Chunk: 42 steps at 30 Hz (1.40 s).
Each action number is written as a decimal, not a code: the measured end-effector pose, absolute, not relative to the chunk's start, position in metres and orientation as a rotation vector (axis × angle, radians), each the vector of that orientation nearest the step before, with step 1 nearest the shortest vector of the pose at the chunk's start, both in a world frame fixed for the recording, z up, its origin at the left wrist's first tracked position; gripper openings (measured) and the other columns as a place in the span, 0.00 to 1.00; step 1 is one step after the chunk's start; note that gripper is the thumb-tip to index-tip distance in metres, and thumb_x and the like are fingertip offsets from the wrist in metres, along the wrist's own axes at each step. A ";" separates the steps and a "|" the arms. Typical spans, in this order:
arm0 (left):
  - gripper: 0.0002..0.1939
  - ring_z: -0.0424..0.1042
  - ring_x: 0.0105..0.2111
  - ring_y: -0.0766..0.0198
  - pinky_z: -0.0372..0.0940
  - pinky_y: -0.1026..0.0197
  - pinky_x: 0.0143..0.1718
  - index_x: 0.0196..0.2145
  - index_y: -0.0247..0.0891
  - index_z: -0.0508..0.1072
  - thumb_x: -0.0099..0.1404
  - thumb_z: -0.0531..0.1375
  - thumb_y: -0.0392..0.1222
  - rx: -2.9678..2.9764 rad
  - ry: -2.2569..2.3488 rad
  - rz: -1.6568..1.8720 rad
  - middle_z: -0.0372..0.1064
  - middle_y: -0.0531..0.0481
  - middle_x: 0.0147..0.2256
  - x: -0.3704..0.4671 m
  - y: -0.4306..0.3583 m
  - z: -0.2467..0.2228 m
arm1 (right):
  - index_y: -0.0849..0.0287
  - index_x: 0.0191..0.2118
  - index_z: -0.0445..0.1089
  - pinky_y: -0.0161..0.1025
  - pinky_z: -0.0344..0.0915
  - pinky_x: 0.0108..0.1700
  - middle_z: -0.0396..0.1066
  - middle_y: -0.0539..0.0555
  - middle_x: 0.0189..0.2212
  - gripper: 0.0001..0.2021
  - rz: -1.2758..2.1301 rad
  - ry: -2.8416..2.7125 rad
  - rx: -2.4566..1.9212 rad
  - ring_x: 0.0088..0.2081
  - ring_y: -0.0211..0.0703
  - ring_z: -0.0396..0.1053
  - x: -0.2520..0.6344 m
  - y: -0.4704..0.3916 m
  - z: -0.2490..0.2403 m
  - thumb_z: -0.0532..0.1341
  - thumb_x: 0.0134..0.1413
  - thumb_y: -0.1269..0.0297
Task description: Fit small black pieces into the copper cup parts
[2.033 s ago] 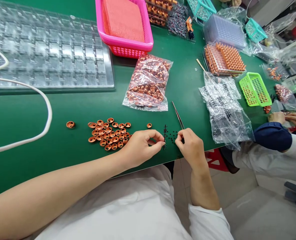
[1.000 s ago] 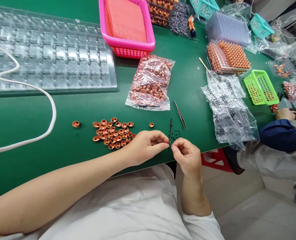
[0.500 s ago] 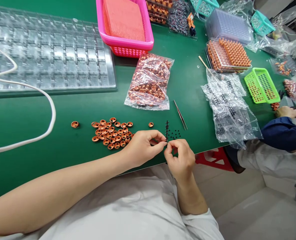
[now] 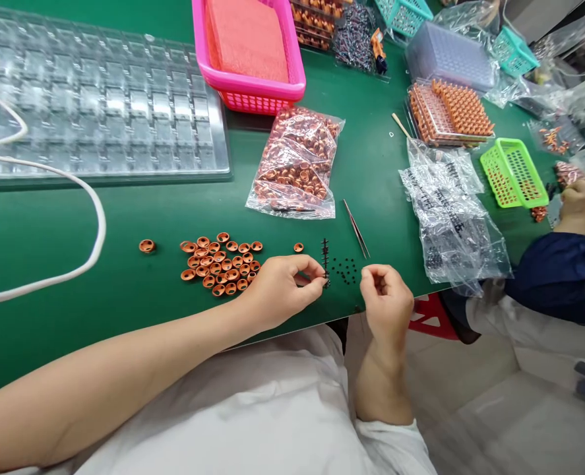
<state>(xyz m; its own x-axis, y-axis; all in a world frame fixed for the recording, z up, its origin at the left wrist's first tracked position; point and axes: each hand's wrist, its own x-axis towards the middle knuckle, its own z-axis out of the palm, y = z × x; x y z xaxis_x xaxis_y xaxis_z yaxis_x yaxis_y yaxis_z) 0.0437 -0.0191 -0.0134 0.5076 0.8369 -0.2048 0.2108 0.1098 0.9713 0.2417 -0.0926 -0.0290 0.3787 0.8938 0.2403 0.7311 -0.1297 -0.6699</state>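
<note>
My left hand (image 4: 285, 287) pinches the lower end of a thin black plastic sprue (image 4: 324, 254) with short side branches, held upright. Apart from it, to the right, my right hand (image 4: 388, 303) is closed with thumb and forefinger together at the table's edge. Whatever may be between those fingertips is too small to make out. Several tiny black pieces (image 4: 345, 269) lie between the two hands. Behind them rests a pair of metal tweezers (image 4: 355, 227). Left of my left hand is a cluster of copper-coloured cups (image 4: 221, 262), with one single cup (image 4: 298, 247) beside the sprue.
A clear bag of copper-coloured cups (image 4: 297, 161) lies ahead, before a pink basket (image 4: 297, 72). A clear tray (image 4: 173, 175) and white cable (image 4: 99, 224) are at left. Plastic bags (image 4: 450, 211), a green basket (image 4: 514, 171) and a co-worker's sleeve (image 4: 554, 277) are at right.
My right hand has moved right, away from the sprue and my left hand. The left hand keeps its pinch, nearly in place. The co-worker's hand at the right has risen.
</note>
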 end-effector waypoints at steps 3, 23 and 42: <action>0.06 0.77 0.29 0.63 0.71 0.66 0.32 0.28 0.36 0.74 0.60 0.61 0.41 1.405 0.961 0.575 0.78 0.50 0.30 0.044 -0.019 -0.012 | 0.56 0.35 0.71 0.36 0.63 0.31 0.70 0.49 0.28 0.06 0.356 -1.523 -1.964 0.26 0.37 0.65 0.263 -0.088 -0.028 0.59 0.63 0.64; 0.07 0.75 0.28 0.65 0.68 0.67 0.30 0.29 0.37 0.74 0.61 0.62 0.42 1.362 0.950 0.550 0.77 0.51 0.29 0.045 -0.019 -0.018 | 0.56 0.33 0.68 0.35 0.59 0.33 0.68 0.49 0.29 0.08 0.057 -2.009 -1.909 0.28 0.37 0.62 0.270 -0.081 -0.030 0.55 0.60 0.74; 0.09 0.74 0.31 0.63 0.69 0.64 0.34 0.31 0.37 0.72 0.61 0.63 0.46 1.246 0.846 0.530 0.74 0.50 0.31 0.044 -0.018 -0.013 | 0.53 0.38 0.73 0.36 0.64 0.30 0.71 0.51 0.34 0.04 0.713 -1.515 -1.657 0.32 0.39 0.69 0.235 -0.103 -0.015 0.61 0.62 0.67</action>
